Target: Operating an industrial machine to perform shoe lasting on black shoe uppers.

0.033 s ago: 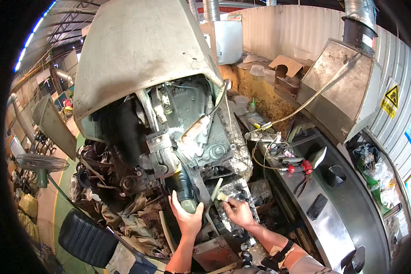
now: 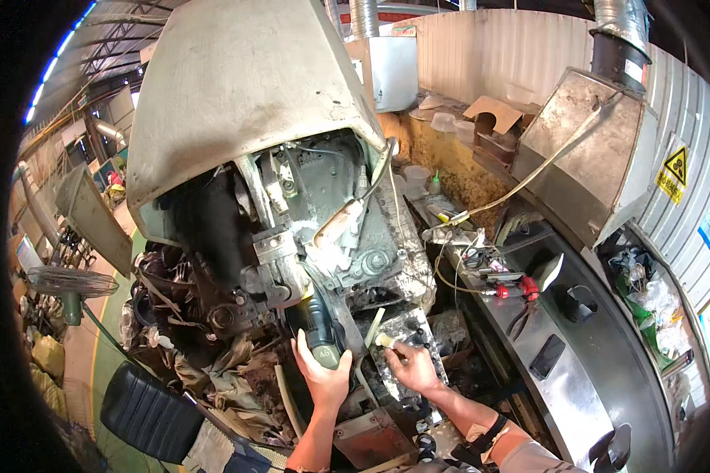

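Head view: both hands were occupied in front of the machine with the pale hood (image 2: 244,79).
From where I stood, the left hand (image 2: 323,380) cupped the near end of a dark green tool (image 2: 320,327) at the machine's lower front; the right hand (image 2: 415,367) pinched a pale yellow knob (image 2: 384,340). Beyond stood a whitish plastic tub (image 2: 444,121) and a green-tipped bottle (image 2: 435,185), contents indistinct.

One left hand (image 2: 325,382), bare, with bare left forearm (image 2: 314,441); one right hand (image 2: 414,369), bare, its right forearm (image 2: 459,408) fitted with one black strap (image 2: 495,431), ragged beige scraps (image 2: 475,431) alongside, and one pale greyish sleeve (image 2: 540,457).
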The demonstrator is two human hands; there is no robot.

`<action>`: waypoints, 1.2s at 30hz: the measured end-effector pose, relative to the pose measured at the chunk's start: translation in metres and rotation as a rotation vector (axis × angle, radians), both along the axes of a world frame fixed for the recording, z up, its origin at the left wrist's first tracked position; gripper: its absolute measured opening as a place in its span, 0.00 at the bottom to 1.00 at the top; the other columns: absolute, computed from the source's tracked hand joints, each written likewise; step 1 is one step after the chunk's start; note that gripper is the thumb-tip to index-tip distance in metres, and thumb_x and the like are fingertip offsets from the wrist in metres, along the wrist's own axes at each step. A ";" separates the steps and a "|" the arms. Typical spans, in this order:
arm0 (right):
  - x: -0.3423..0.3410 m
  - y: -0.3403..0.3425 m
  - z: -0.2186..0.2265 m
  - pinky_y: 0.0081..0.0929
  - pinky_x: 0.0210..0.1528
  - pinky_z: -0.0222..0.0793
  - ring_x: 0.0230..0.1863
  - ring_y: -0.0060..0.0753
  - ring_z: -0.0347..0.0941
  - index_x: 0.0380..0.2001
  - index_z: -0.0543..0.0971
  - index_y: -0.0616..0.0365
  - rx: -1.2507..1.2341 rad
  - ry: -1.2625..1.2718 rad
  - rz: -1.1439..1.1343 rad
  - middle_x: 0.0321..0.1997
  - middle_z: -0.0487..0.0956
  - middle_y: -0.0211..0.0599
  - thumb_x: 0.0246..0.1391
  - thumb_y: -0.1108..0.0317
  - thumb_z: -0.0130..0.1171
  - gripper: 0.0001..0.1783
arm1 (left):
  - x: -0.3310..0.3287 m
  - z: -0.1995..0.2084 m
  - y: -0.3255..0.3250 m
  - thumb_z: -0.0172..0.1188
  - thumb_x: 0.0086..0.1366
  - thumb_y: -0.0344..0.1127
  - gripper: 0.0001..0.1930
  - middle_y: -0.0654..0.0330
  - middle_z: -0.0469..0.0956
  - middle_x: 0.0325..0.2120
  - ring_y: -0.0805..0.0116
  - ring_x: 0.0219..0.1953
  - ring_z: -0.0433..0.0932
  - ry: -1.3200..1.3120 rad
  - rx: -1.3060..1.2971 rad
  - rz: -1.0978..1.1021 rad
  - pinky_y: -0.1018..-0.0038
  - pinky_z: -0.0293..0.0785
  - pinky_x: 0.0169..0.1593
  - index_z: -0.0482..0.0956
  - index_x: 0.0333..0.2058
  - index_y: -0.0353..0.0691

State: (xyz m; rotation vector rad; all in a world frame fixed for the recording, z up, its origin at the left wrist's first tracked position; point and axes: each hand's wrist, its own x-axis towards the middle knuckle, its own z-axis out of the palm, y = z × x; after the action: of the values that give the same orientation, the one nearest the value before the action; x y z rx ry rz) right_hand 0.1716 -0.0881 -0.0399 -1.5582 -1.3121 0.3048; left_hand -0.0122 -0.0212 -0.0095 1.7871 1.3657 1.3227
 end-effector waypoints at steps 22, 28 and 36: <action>-0.106 0.037 0.038 0.50 0.56 0.71 0.56 0.70 0.69 0.71 0.42 0.67 -0.145 -0.095 0.192 0.58 0.67 0.65 0.46 0.58 0.72 0.61 | -0.052 0.005 0.033 0.65 0.66 0.31 0.25 0.51 0.76 0.56 0.63 0.58 0.75 -0.503 -0.284 -0.239 0.69 0.68 0.63 0.73 0.60 0.29; -0.104 0.026 0.066 0.37 0.68 0.63 0.67 0.53 0.65 0.72 0.45 0.70 -0.184 0.336 0.286 0.67 0.66 0.61 0.47 0.62 0.74 0.60 | -0.061 0.016 0.038 0.70 0.63 0.34 0.40 0.42 0.63 0.65 0.54 0.66 0.65 -0.633 -0.225 -0.143 0.63 0.63 0.67 0.57 0.69 0.32; -0.073 -0.130 0.110 0.40 0.76 0.48 0.77 0.54 0.51 0.73 0.47 0.67 -0.164 -0.047 0.417 0.74 0.56 0.59 0.48 0.65 0.75 0.59 | -0.059 0.092 -0.007 0.67 0.59 0.27 0.19 0.46 0.82 0.43 0.52 0.45 0.83 -0.951 -0.455 -0.630 0.57 0.80 0.51 0.77 0.47 0.26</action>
State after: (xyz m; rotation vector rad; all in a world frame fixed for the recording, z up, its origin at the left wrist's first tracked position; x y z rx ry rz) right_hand 0.0984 -0.2184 0.0697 -1.4203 -1.6818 0.6532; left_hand -0.0714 -0.0280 0.0823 0.9154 0.4514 1.1227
